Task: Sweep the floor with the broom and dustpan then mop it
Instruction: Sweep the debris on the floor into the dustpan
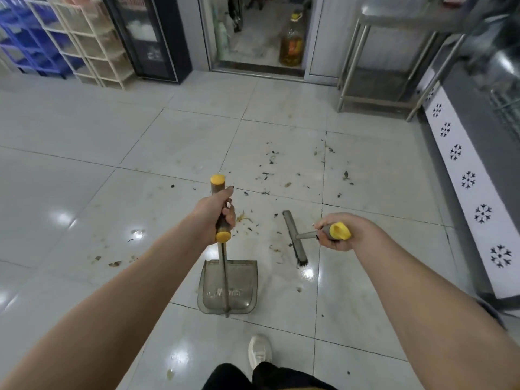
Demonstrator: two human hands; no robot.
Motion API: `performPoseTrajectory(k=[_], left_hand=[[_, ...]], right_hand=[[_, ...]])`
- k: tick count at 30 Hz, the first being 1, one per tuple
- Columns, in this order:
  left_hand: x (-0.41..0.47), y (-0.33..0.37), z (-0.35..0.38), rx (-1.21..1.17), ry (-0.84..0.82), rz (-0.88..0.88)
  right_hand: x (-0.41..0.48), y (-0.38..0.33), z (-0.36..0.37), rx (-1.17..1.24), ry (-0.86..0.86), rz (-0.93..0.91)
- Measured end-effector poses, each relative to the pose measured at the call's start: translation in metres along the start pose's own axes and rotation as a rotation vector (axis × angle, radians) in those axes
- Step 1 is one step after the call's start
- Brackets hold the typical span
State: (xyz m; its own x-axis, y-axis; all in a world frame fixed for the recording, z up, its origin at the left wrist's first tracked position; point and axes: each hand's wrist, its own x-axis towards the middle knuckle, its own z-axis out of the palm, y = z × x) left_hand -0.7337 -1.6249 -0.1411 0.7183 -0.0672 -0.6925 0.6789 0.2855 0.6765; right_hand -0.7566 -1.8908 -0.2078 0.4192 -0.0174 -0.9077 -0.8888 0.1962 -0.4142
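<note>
1. a white sneaker (259,351) stands on the tiled floor (84,192) at the near edge.
2. the grey dustpan (228,288) sits on the floor just ahead of it.
3. the left hand (215,212) is wrapped tight around the dustpan's long handle (221,209).
4. the right hand (342,230) is closed around the yellow-tipped broom (295,239), bristles on the floor beside the dustpan.
5. dark debris (270,164) lies scattered beyond.

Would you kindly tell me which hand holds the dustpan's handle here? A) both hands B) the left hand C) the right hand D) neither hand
B: the left hand grips the dustpan handle, while the right hand holds the broom.
</note>
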Motion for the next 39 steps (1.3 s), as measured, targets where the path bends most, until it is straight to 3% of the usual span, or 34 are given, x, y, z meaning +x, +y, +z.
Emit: performPoseTrajectory(k=[5, 21, 27, 39], left_hand=[[0.045, 0.041, 0.035, 0.014, -0.053, -0.015], [0.241, 0.174, 0.153, 0.125, -0.252, -0.128], [0.307, 0.231, 0.2, 0.149, -0.29, -0.152], [0.398, 0.28, 0.304, 0.22, -0.298, -0.145]], right_hand=[[0.01, -0.05, -0.014, 0.078, -0.008, 0.027], [0.108, -0.236, -0.043, 0.168, 0.185, -0.009], [0.144, -0.306, -0.061, 0.173, 0.221, 0.013], [0.195, -0.414, -0.128, 0.294, 0.213, -0.043]])
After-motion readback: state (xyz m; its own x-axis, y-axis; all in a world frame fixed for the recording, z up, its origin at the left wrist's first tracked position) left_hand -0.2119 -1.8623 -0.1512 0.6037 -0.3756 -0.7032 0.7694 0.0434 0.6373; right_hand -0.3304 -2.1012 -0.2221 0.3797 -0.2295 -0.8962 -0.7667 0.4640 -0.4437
